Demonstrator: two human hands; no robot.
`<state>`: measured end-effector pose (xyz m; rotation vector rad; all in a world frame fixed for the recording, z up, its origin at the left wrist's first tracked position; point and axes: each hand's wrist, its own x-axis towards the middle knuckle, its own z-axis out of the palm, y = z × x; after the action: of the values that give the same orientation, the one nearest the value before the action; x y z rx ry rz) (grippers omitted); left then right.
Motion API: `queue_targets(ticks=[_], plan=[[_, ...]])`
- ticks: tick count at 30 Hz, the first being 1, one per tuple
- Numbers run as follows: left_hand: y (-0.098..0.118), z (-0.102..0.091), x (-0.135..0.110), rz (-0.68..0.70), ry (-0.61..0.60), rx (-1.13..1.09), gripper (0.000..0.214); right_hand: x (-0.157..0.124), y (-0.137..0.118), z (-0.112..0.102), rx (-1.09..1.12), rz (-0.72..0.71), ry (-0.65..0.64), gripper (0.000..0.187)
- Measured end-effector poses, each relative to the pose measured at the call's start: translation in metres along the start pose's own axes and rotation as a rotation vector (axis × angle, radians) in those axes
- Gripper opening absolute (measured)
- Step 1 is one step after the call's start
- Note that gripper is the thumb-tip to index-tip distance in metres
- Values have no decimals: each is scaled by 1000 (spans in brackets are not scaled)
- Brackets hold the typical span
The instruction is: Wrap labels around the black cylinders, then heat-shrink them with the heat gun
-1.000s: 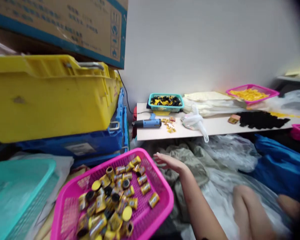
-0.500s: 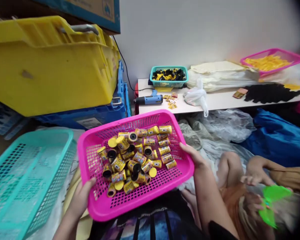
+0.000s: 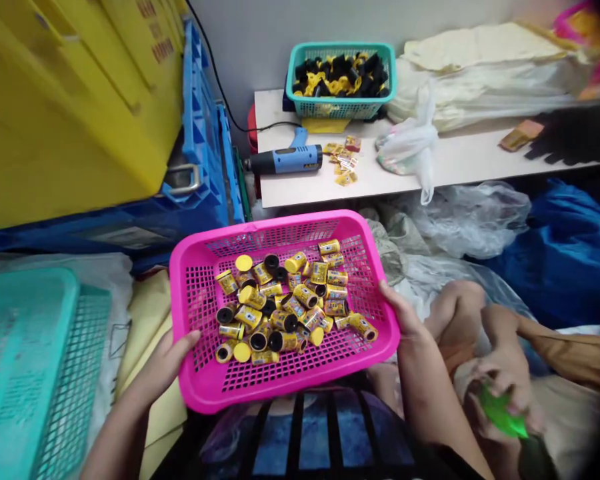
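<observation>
Both my hands hold a pink plastic basket (image 3: 285,393) in front of my body. My left hand (image 3: 173,357) grips its left wall, thumb over the rim. On the right side my right hand (image 3: 405,313) is closed on the rim, with the fingers hidden below. Inside lie several small yellow cylinders (image 3: 250,315) with printed labels, some showing black ends and others yellow caps. They form a loose heap, mostly in the middle of the basket.
A teal basket (image 3: 70,313) stands at the left, below yellow and blue crates (image 3: 205,133). On the white shelf are a blue heat gun (image 3: 295,160), small labels (image 3: 346,160), a knotted plastic bag (image 3: 410,147) and a teal basket of black and yellow parts (image 3: 340,107). Another person's hand (image 3: 505,380) holds something green.
My view has tipped down and nearer the shelf. The pink basket is more level, and some cylinders have shifted inside it. The other person's hand has closed over the green thing.
</observation>
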<state>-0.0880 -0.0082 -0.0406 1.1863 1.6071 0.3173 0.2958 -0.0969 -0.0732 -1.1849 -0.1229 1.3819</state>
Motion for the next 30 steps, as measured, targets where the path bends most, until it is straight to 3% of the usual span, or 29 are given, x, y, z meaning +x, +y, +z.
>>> queue_targets(ticks=[3, 5, 7, 9, 10, 12, 15, 18, 19, 21, 25, 27, 30], plan=[[-6, -3, 2, 61, 17, 164, 56, 26, 6, -3, -98, 136, -136, 63], [-8, -5, 0, 178, 149, 354, 63, 33, 16, -4, -289, 20, -133, 68], [-5, -6, -3, 345, 345, 558, 70, 30, 25, 0, -559, -259, 49, 71], [4, -1, -4, 540, 459, 703, 64, 21, 28, 11, -805, -615, 286, 69], [10, 5, -2, 639, 444, 754, 55, 17, 27, 20, -895, -764, 327, 63], [22, 20, 6, 807, 307, 829, 41, 11, 25, 45, -1024, -916, 173, 45], [36, 48, 25, 893, 85, 959, 47, 14, 32, 87, -1237, -805, -147, 38], [38, 67, 34, 902, -36, 1101, 45, 21, 52, 111, -1582, -540, -98, 52], [37, 70, 34, 903, -66, 1146, 42, 21, 59, 113, -1662, -487, -80, 56], [32, 70, 30, 866, -90, 1233, 41, 19, 67, 107, -1771, -468, -161, 63], [20, 66, 30, 767, -113, 1241, 45, 9, 66, 82, -1789, -517, -392, 50], [13, 67, 35, 768, -191, 1173, 45, 8, 63, 74, -1703, -469, -362, 41], [0, 73, 46, 847, -273, 1074, 40, 11, 64, 70, -1598, -385, -275, 42]])
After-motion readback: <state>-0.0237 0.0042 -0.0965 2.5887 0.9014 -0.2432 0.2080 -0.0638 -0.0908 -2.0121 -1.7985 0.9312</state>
